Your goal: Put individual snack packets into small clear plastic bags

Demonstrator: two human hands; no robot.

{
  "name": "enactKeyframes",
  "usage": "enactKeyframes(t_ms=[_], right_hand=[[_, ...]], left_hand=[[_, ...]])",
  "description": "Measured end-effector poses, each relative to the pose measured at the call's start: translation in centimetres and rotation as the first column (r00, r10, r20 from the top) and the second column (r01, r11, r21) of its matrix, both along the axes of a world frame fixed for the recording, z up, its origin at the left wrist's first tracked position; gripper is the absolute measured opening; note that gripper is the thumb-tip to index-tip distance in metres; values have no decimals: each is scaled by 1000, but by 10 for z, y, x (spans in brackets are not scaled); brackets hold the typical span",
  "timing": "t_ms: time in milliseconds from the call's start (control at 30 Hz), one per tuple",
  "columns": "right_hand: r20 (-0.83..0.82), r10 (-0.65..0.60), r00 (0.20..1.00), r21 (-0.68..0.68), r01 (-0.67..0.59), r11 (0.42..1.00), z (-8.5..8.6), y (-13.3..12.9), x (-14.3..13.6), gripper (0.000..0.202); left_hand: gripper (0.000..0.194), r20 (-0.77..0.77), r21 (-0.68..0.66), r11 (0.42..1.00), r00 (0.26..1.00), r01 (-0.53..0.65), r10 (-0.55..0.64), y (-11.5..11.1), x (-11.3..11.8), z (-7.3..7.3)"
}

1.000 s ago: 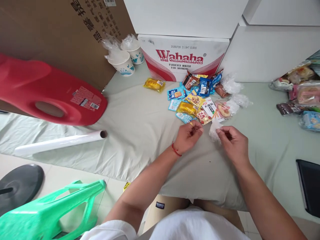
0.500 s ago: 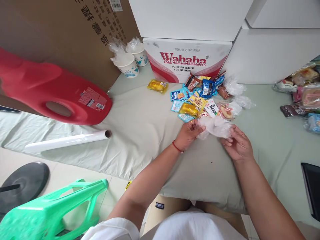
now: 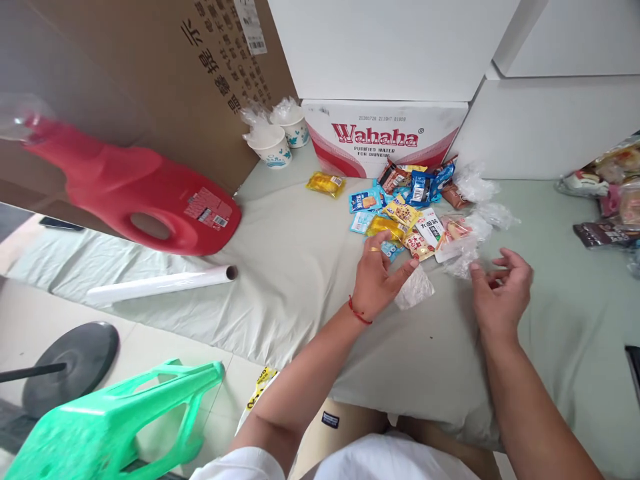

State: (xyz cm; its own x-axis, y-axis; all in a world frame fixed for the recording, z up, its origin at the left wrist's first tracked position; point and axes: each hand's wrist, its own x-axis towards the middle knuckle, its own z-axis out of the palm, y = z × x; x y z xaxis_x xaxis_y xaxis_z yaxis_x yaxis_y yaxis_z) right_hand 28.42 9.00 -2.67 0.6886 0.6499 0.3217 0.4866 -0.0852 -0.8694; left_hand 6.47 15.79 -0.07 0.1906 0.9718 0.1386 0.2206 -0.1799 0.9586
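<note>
My left hand [image 3: 377, 280] is open, thumb and fingers apart, at the near edge of a pile of snack packets. A crumpled clear plastic wrap [image 3: 416, 291] lies on the cloth by its thumb. The fingertips come close to a yellow snack packet [image 3: 387, 228]. Over to the right, my right hand [image 3: 503, 297] is also open with curled, separated fingers and holds nothing. Another clear plastic wrap [image 3: 461, 265] lies left of it, below a white packet [image 3: 430, 227] and a packet with pinkish food [image 3: 455, 230].
Blue packets [image 3: 420, 189] lie at the back of the pile, before a Wahaha carton [image 3: 385, 133]. Paper cups [image 3: 273, 148] holding clear plastic stand at back left. A red jug [image 3: 150, 193] and a white film roll [image 3: 163, 283] are left; a green stool [image 3: 115, 413] stands below.
Both hands have let go of the clear plastic they were pinching and moved apart with fingers spread. The plastic now lies on the cloth. The view has shifted slightly.
</note>
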Motion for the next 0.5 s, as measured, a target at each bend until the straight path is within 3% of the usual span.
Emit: enactKeyframes(t_ms=[67, 133, 233, 300, 367, 433, 500], right_hand=[[232, 3, 973, 101, -28, 994, 5, -7, -5, 54], [359, 76, 930, 196, -155, 968, 11, -15, -14, 48], [512, 272, 815, 134, -389, 912, 16, -24, -34, 44], [553, 389, 737, 27, -482, 876, 16, -27, -48, 41], [545, 454, 705, -30, -524, 851, 13, -27, -59, 35], [519, 473, 712, -45, -530, 847, 8, -25, -63, 32], [495, 466, 733, -55, -509, 859, 4, -22, -62, 33]], left_hand=[[46, -55, 172, 976, 987, -137, 148, -6, -12, 18], [19, -90, 278, 942, 971, -187, 219, -3, -31, 35], [6, -163, 360, 897, 929, -257, 332, 32, -71, 48], [9, -216, 422, 837, 858, -349, 466, 78, -101, 47], [25, -305, 512, 768, 754, -386, 582, 136, -129, 44], [48, -440, 528, 762, 646, -375, 623, 196, -151, 40], [77, -550, 489, 806, 600, -333, 581, 251, -168, 35]])
